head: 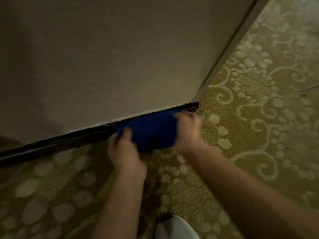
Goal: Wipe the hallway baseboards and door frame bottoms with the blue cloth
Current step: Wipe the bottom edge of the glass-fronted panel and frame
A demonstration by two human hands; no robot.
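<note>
The blue cloth (pixel 150 131) is stretched between both hands, low against the dark baseboard (pixel 57 144) that runs along the foot of the beige wall. My left hand (pixel 124 152) grips the cloth's left edge, thumb on top. My right hand (pixel 188 130) grips its right edge, close to the wall's outer corner. The cloth covers the baseboard's right stretch; only the baseboard's end (pixel 193 105) shows past it. The picture is blurred by motion.
A beige wall (pixel 103 57) fills the upper left and ends at a pale corner trim (pixel 229 52). Green-gold patterned carpet (pixel 259 100) covers the floor. A white shoe tip (pixel 174 228) shows at the bottom edge.
</note>
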